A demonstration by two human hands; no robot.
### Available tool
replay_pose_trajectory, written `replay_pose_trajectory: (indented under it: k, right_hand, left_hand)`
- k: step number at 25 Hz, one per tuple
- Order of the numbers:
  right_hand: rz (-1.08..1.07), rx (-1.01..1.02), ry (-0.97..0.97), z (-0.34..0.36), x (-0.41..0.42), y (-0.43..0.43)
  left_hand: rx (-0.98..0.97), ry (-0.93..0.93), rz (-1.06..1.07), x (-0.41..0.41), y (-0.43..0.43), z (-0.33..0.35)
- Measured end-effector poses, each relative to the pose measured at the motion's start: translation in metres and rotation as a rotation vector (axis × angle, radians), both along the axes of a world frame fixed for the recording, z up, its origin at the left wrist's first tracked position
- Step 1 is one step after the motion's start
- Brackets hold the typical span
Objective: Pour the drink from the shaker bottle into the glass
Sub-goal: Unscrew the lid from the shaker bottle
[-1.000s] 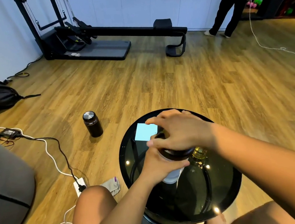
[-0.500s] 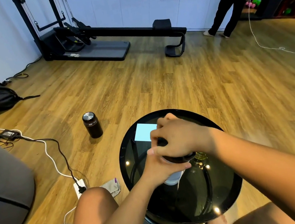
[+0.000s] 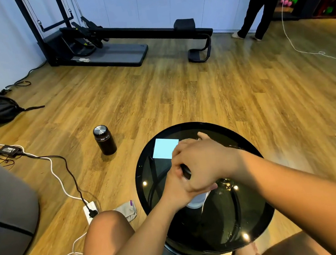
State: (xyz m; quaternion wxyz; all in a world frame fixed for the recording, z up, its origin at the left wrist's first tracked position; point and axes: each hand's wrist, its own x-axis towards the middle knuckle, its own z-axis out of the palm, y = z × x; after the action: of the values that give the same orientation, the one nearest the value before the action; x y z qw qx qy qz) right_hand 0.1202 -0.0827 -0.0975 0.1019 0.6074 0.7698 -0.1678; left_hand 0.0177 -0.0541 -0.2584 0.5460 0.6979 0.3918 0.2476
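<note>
The shaker bottle (image 3: 197,201) stands upright on the round black glass table (image 3: 257,229); only its pale lower body and a sliver of its black lid show. My left hand (image 3: 175,185) is wrapped around the bottle's body from the left. My right hand (image 3: 202,165) covers the lid from above, fingers curled around it. Just right of the bottle, the clear glass (image 3: 225,184) peeks out from under my right wrist, mostly hidden.
A light blue card (image 3: 164,148) lies on the table's far left side. A dark flask (image 3: 105,140) stands on the wooden floor to the left. Cables, a power strip (image 3: 91,211) and a cloth (image 3: 128,210) lie near my left knee. A person (image 3: 257,4) stands far right.
My right hand has turned on the lid, its fingers swinging round toward me and closing down over it. The left hand keeps its hold on the bottle, which stays in place.
</note>
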Motion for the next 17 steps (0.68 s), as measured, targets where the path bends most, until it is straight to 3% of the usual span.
replay_pose_trajectory:
  k: [2,3,6,7,13,15,16,17]
  right_hand:
    - [-0.043,0.079,0.171,0.002,0.002,0.001]
    - [-0.111,0.134,0.168,0.003,0.006,0.003]
    - [-0.365,0.170,-0.234,0.001,0.020,0.010]
    - [-0.385,0.129,-0.253,-0.001,0.022,0.011]
    - [0.053,0.107,0.150,-0.007,-0.016,-0.002]
    - [0.042,0.118,0.371,-0.005,-0.017,-0.005]
    - [-0.014,0.183,0.402,-0.003,-0.011,-0.002]
    - [-0.087,0.279,0.314,-0.001,-0.003,0.003]
  left_hand:
    - [-0.008,-0.021,0.053,0.000,-0.001,0.001]
    - [-0.011,-0.023,0.078,0.000,-0.001,0.002]
    - [0.001,0.015,0.097,0.000,-0.002,0.006]
    - [0.005,0.024,0.088,-0.001,-0.003,0.007]
    - [-0.069,0.169,0.016,-0.001,0.000,-0.006]
    - [-0.001,0.189,-0.016,-0.001,-0.001,-0.003]
    - [0.039,0.140,-0.001,0.000,-0.003,0.001]
    - [0.035,0.097,0.024,0.000,-0.004,0.006]
